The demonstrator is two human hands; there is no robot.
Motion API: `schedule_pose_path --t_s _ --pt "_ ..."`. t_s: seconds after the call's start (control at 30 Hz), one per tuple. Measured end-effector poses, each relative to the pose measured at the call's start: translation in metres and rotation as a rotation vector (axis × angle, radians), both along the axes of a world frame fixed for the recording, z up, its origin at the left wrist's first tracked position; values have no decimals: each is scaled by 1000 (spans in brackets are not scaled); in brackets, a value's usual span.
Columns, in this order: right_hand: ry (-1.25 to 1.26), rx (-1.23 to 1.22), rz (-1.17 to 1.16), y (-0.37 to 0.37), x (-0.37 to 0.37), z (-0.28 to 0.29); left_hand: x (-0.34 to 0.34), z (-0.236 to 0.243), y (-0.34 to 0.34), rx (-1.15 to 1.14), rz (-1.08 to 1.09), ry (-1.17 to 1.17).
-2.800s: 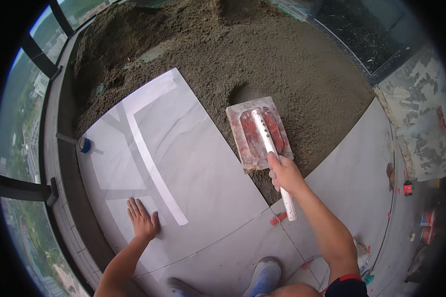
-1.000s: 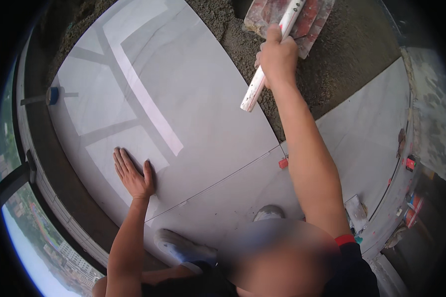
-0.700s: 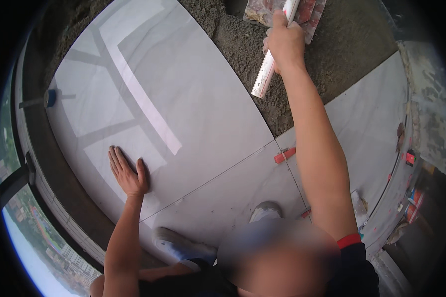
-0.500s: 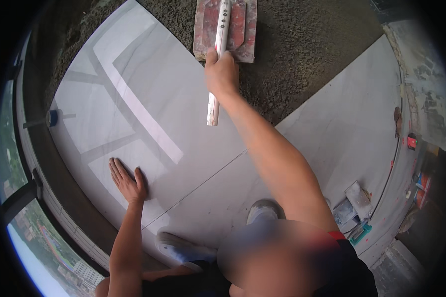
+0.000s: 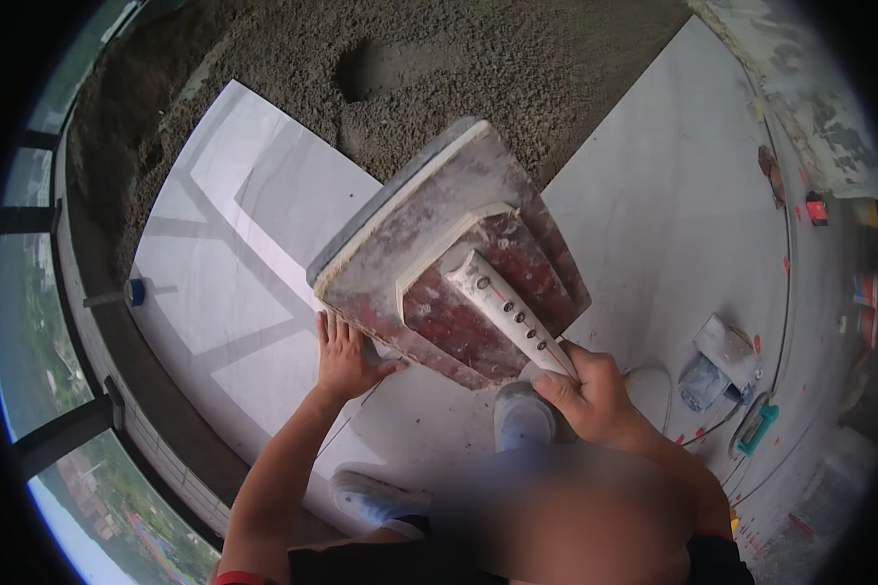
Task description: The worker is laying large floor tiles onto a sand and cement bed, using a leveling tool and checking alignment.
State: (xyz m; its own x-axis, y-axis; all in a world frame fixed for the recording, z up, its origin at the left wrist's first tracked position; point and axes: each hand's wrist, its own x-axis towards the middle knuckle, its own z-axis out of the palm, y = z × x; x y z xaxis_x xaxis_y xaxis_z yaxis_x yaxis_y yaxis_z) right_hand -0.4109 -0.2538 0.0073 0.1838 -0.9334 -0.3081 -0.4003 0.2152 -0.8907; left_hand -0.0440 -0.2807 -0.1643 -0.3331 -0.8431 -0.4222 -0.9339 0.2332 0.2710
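Observation:
My right hand [image 5: 593,392] is closed round the white tube handle of a tamping paddle [image 5: 356,276]. Its thick rectangular board is smeared red and grey, has a dark pad along the far face, and is raised and tilted above the floor. Below the board's left corner, my left hand [image 5: 346,363] lies flat on a glossy pale tile [image 5: 234,283], fingers spread and holding nothing. Part of that tile and the seam at its near edge are hidden by the paddle and my arm.
Rough grey mortar [image 5: 439,58] with a hollow in it lies beyond the tile. More pale tile [image 5: 644,185] covers the right side. A grey trowel-like tool [image 5: 727,351] and a teal-handled tool [image 5: 756,427] rest there. A blue round object [image 5: 135,292] sits near the window-side ledge.
My right hand has drawn the paddle back from over the mortar toward me and lifted it. My left hand has slid right across the tile. The view has shifted.

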Motion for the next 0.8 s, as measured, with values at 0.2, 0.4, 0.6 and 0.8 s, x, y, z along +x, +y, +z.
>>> schedule_pose_path --t_s 0.2,0.4,0.6,0.8 --pt "231 349 67 106 -21 -21 2 -5 -12 -234 117 -86" --pt "-36 498 -527 102 -61 -28 -19 10 -18 -155 320 -76" --pt "-65 361 -854 7 -136 -75 -99 12 -26 -368 256 279" --pt "16 349 -1012 -25 -203 -108 -144 17 -87 -197 355 358"
